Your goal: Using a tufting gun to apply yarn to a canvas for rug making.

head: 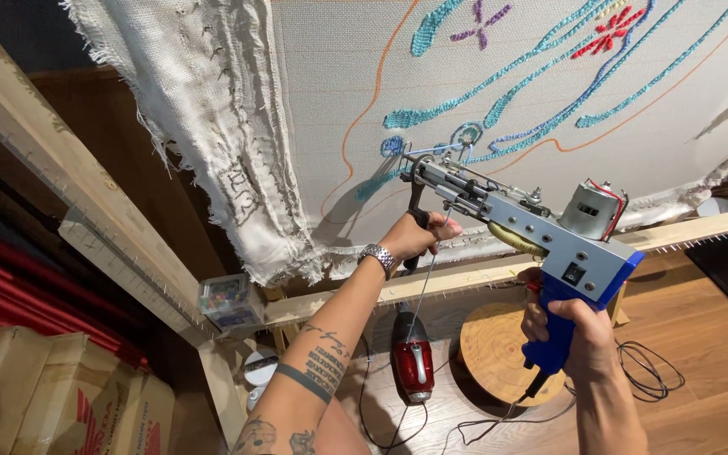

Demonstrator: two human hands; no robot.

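Because the stretched tufting cloth (330, 93) fills most of the view and the needle end of the blue tufting gun (541, 240) meets it at the teal and blue stitched curl, the work looks best served by keeping the gun's nose square and firmly pressed against the fabric, so the line follows the drawn orange outline without skipping. The wooden frame (69, 168) with its tack strips holds the cloth taut; its lower rail runs just under the gun, and a drifting wrist could catch on it. Frayed, folded cloth edge (212, 143) hangs loose at the left, well apart from the needle. Below, on the wooden floor, sit a round wooden stool (490, 345), a red handheld vacuum (412, 362) and loose black cable (650, 371) trailing from the gun's grip; I judge the cable could snag if the gun travels far. The right hand (570, 333) is clenched around the blue pistol grip, and the left hand (419, 236), a metal wristwatch (378, 257) on its wrist, is closed on the black front handle. A thin strand of yarn (425, 286) runs down from the gun past the left wrist and needs free slack. A small clear box of coloured pins (225, 297) rests at the frame's corner.
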